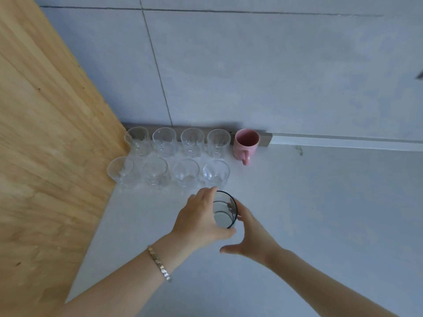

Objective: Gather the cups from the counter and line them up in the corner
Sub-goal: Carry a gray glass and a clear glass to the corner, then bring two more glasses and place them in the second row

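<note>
Gripping an empty dark-rimmed glass [225, 212], the left hand [201, 221] wraps it near the counter's [320, 213] corner rows of clear glasses [186, 172]; the right hand [250, 239] is spread open, fingertips touching it.

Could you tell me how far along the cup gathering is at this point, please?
Mostly done: eight clear glasses stand in two rows of four in the corner, with a pink mug ending the back row. In hand: the left hand grips a dark-rimmed glass, the right hand beside it. Left: setting it down, perhaps to end the front row. No other loose cups are in view.
</note>
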{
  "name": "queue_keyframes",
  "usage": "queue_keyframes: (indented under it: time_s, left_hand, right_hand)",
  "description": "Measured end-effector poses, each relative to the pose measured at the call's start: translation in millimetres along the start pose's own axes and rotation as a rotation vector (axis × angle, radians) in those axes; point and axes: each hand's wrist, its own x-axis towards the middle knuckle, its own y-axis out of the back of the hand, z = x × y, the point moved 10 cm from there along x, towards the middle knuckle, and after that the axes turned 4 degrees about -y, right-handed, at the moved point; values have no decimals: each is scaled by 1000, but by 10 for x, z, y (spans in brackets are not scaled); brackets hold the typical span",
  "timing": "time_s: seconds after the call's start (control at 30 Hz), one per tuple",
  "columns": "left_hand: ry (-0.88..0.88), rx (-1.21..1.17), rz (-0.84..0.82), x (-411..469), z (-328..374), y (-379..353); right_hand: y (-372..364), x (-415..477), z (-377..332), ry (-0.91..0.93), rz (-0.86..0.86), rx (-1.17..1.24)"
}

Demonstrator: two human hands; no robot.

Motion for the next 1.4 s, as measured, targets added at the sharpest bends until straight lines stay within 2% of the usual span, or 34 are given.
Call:
queue_keyframes:
  time_s: [0.1,0.23,0.3,0.53,0.63,0.83,0.97,1.1,1.3,1.4]
  left_hand:
    - [-84,-23,-9,55,390,-194]
    - [-153,-96,-148,77,619,-455]
    - [-145,-80,-158,113,544,-473]
    - [130,262,-269,69,-409,-434]
    - [213,305,-303,-26,-733,-401]
    - [289,250,-288,-147,-1048,-344]
    - [301,200,-243,-210,-1122,-301]
    - [252,212,-286,-208,-1044,-346]
    - [16,280,-463,59,-429,-700]
    - [-113,327,-567,193,93,-975]
  right_hand:
    - [353,-140,177,-36,175,123]
    - [610,-278,429,-67,266,20]
    - [687,-249,618,-119,297,15]
    - [926,333,1015,-251,512,312]
    - [958,588,966,-259,588,381]
    - [932,808,874,-252,602,404]
    - [839,801,911,-301,530,327]
    - [685,704,1000,-434,250,188]
    - [769,66,1221,-614,-39,-205]
    - [993,-504,1452,-711,-23,-284]
